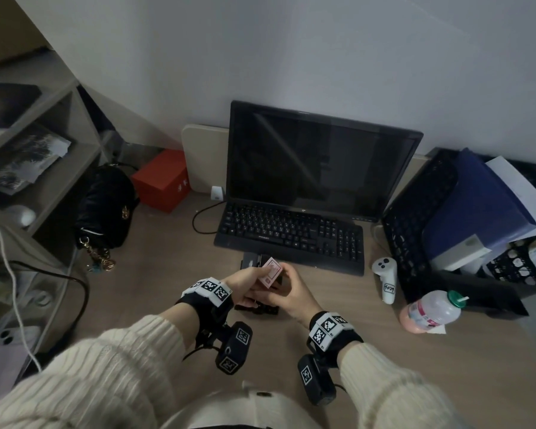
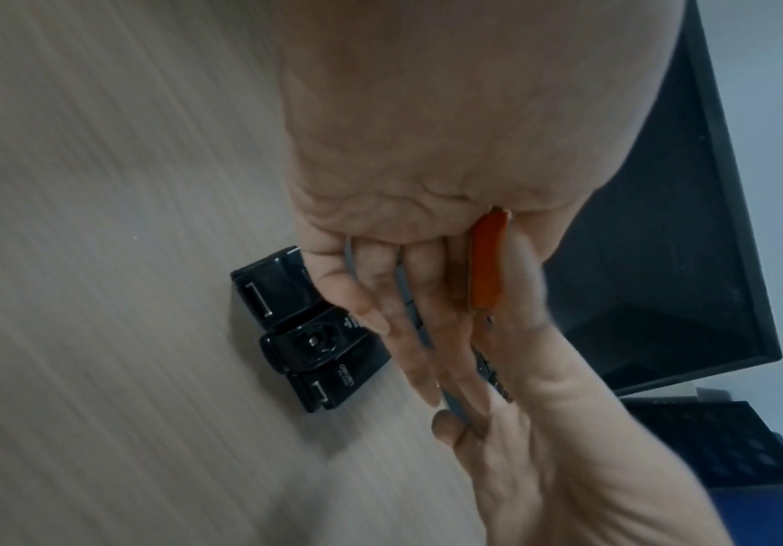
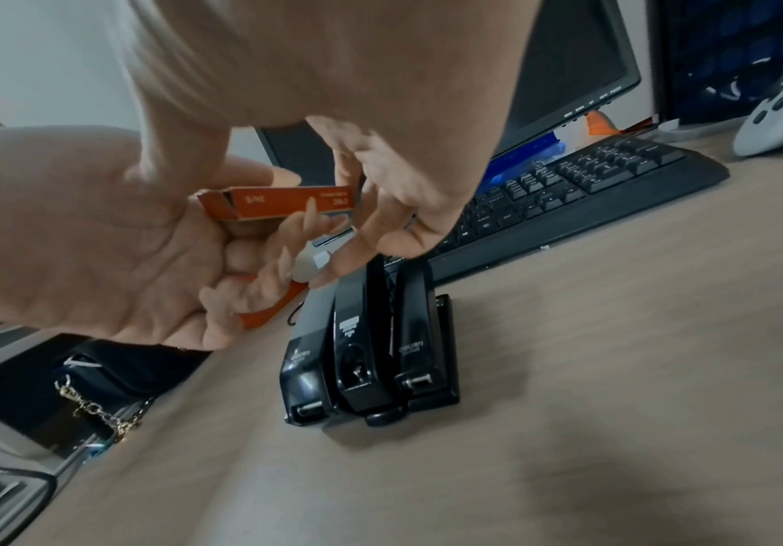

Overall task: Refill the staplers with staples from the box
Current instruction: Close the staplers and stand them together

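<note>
Orange cardboard marks the staple box (image 3: 282, 203), held above the desk (image 1: 384, 366) in a person's left hand (image 1: 245, 284), thumb and fingers curled round it, one end flap open. The right hand (image 1: 294, 294) meets it from the other side, fingertips pinching at the box's near end; whether a strip of staples is already between them cannot be made out. Directly beneath both hands, three black staplers (image 3: 370, 354) stand side by side, all apparently closed, so the refill looks barely begun: staples must be drawn and each magazine opened and loaded. Beyond the hands sit a keyboard (image 1: 291, 233) and a dark monitor (image 1: 316, 159). The box's contents are hidden, and the wrist views are smeared.
</note>
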